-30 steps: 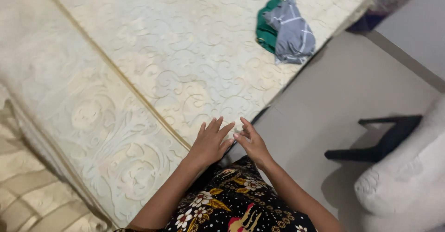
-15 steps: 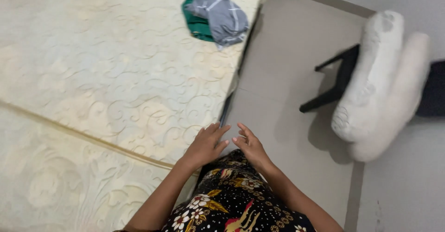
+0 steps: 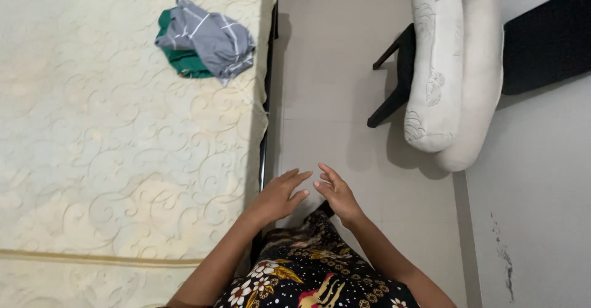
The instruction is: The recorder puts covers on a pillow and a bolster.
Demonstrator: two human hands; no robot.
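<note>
Both hands empty, fingers spread – left hand (image 3: pixel 277 196) at the mattress (image 3: pixel 123 129) right edge, right hand (image 3: pixel 337 192) over the floor (image 3: pixel 320 68) just beside it. Bare mattress looks thick, heavy, floppy – best gripped along that side edge. Grey cloth (image 3: pixel 212 37) on green cloth (image 3: pixel 178 61) near the far right edge, soft, light. Pillows (image 3: pixel 455 80) on a dark stool (image 3: pixel 394 80)

Cream patterned mattress (image 3: pixel 111 160), grey and green clothes (image 3: pixel 206 40) on it

Cream mattress (image 3: pixel 123 148), grey and green clothes

Swirl-quilted cream mattress; grey white-striped garment (image 3: pixel 212 37) over a green one (image 3: pixel 178 61); black floral dress (image 3: pixel 308 277) (white, yellow, red); beige floor (image 3: pixel 332 68).
</note>
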